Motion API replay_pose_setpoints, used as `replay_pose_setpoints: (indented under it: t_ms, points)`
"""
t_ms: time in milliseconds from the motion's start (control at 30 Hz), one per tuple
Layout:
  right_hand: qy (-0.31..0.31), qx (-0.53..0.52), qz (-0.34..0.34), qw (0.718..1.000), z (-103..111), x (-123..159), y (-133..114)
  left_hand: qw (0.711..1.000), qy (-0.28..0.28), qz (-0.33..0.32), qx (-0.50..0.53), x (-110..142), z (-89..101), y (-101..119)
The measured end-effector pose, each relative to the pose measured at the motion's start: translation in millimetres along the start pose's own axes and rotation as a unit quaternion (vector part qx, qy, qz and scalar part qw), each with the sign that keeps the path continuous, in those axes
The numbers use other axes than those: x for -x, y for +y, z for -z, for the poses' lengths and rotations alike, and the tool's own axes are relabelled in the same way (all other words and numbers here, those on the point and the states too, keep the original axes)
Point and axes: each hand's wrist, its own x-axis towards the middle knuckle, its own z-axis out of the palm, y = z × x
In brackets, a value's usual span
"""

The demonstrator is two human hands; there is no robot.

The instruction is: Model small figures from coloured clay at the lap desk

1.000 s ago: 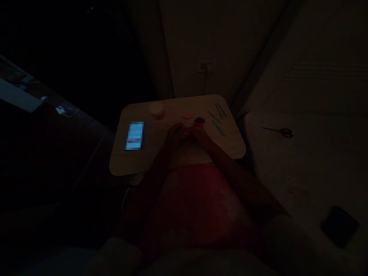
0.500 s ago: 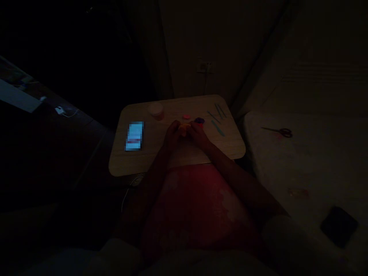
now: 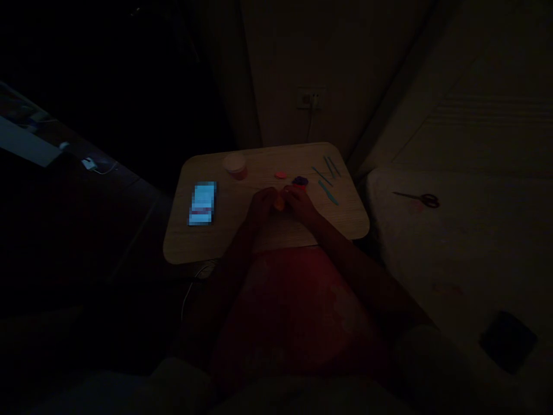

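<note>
The room is very dark. Over a light wooden lap desk [image 3: 220, 233], my left hand [image 3: 261, 207] and my right hand [image 3: 300, 206] press together on a lump of orange modelling clay [image 3: 280, 202], which is partly hidden by my fingers. Just beyond my right hand lies a dark purple and red lump of clay [image 3: 299, 182]. A flat pink disc of clay [image 3: 280, 174] rests farther back. Several thin teal sculpting tools [image 3: 327, 180] lie to the right of it. A small round plastic tub [image 3: 235, 166] stands at the back left.
A lit phone [image 3: 202, 203] with a blurred screen lies on the desk's left side. Scissors [image 3: 421, 199] rest on a pale bed surface at right, near a dark flat object [image 3: 507, 341]. A wall socket [image 3: 311, 99] with a cable is behind the desk.
The orange clay shows more clearly between my hands than a second ago. My hands have dropped slightly and still hold it. The scene is dimmer, and the other objects have not moved.
</note>
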Motion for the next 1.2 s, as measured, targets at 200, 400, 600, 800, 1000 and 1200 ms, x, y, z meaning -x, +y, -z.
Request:
replay_pose_setpoints:
  t_ms: [200,400,600,800,1000,1200]
  points:
    - [-0.026,0.010,-0.027,0.999,-3.6,1.2,-1.6,1.000,-0.004,0.011,-0.011,2.4,1.9,4.5]
    - [-0.016,-0.016,-0.059,0.998,-0.2,2.2,3.8,0.999,0.011,0.026,-0.027,0.2,0.0,-6.1]
    - [-0.012,-0.019,-0.060,0.998,0.5,1.5,2.1,0.999,-0.017,0.007,-0.039,-2.4,1.7,-4.1]
    - [-0.007,-0.007,-0.033,0.999,1.6,-0.2,8.3,0.997,-0.033,-0.009,-0.062,1.7,1.2,2.9]
    - [0.010,0.023,-0.015,1.000,-0.1,-0.5,8.6,0.999,0.019,0.002,-0.037,-0.3,0.5,-2.1]
    - [0.052,-0.065,-0.024,0.996,0.9,0.4,5.9,1.000,0.023,0.007,-0.016,0.7,-1.3,-2.7]
